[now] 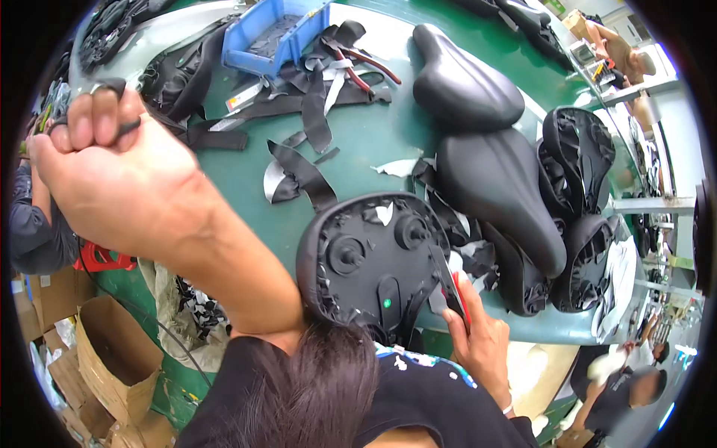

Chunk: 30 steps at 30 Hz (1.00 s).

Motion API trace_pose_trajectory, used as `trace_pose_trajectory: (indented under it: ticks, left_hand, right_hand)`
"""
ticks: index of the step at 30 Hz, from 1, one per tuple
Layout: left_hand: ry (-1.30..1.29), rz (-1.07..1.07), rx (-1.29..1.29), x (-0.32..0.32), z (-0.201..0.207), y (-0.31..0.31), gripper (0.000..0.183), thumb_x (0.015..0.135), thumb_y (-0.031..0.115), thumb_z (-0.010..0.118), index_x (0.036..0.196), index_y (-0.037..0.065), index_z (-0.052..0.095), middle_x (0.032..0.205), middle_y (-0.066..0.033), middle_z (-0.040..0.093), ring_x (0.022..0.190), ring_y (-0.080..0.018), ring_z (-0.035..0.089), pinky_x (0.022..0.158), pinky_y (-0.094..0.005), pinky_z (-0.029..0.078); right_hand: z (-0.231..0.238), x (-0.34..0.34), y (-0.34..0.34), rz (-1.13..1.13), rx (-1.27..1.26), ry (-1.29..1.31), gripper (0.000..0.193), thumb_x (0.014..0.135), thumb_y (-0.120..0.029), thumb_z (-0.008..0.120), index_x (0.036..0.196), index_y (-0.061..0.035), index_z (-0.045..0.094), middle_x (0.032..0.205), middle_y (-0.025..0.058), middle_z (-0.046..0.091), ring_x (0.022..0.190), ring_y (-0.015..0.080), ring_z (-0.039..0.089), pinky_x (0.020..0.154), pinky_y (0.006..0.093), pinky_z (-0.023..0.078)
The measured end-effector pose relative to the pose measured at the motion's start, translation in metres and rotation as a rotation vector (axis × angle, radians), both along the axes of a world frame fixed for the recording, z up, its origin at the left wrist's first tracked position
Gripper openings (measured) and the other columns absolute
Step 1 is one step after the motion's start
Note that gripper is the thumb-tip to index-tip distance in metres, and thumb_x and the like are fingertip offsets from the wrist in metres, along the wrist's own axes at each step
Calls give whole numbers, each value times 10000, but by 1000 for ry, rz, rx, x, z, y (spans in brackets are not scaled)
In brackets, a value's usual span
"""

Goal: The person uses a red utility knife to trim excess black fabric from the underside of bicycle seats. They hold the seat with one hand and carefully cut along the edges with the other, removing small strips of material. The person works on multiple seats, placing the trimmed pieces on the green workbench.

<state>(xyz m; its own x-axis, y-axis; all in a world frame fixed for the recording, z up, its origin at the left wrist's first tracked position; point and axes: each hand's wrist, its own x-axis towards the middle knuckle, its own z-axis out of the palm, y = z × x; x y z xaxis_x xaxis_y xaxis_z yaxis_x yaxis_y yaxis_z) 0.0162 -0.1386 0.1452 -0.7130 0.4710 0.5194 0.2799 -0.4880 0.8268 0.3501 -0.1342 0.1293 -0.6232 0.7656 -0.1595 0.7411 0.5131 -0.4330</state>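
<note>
A black bicycle saddle (366, 272) lies upside down at the table's near edge, its ribbed underside and two round spring mounts facing up. My right hand (478, 336) is closed around a red-handled tool (461, 299) with a long narrow dark blade. The blade lies over the saddle's right rim. My left hand (112, 160) is raised at the far left, well away from the saddle. Its fingers are curled in, with black bands around some of them. Anything inside that fist is hidden. A white scrap (384, 214) rests on the saddle's underside.
Finished black saddles (467, 86) stand right of centre, with overturned ones (579, 157) beyond. A blue bin (272, 37), red-handled pliers (366, 67) and black offcuts (317, 112) lie at the back. Cardboard boxes (119, 358) stand lower left. Other people work at both sides.
</note>
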Motion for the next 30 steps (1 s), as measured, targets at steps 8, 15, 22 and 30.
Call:
trace_pose_trajectory:
  ticks: [8,15,22,30]
  left_hand:
    - [592,251,-952,14,-60,-28,549,716,395,771,1098,25,634,1323,-185,513,1186,-338,477,942,-421,416]
    - [-321,-791,-967,-23,-42,27,574,901,482,599,1086,-60,639,1014,-100,666,868,-152,612,801,-299,503]
    - [-942,-500,195,-79,-25,256,446,965,429,497,1144,27,566,1028,-151,651,879,-227,664,769,-361,554]
    - [1073,405,-810,-74,-85,422,479,831,428,657,1119,50,598,1329,-172,449,1244,-312,409,924,-497,440]
  right_hand:
    - [-50,-64,37,-273,-422,633,772,754,-130,740,1377,8,306,1131,141,544,946,193,564,855,309,461]
    - [75,-90,162,-99,-188,655,363,829,-49,595,1186,-25,540,719,8,529,528,80,533,483,214,429]
    - [58,-71,478,-326,34,851,370,782,-137,718,1100,-20,570,683,-22,534,525,61,493,478,211,425]
    - [-62,-153,649,-567,-501,1126,569,749,-112,744,1244,-150,466,827,34,476,722,218,604,623,405,559]
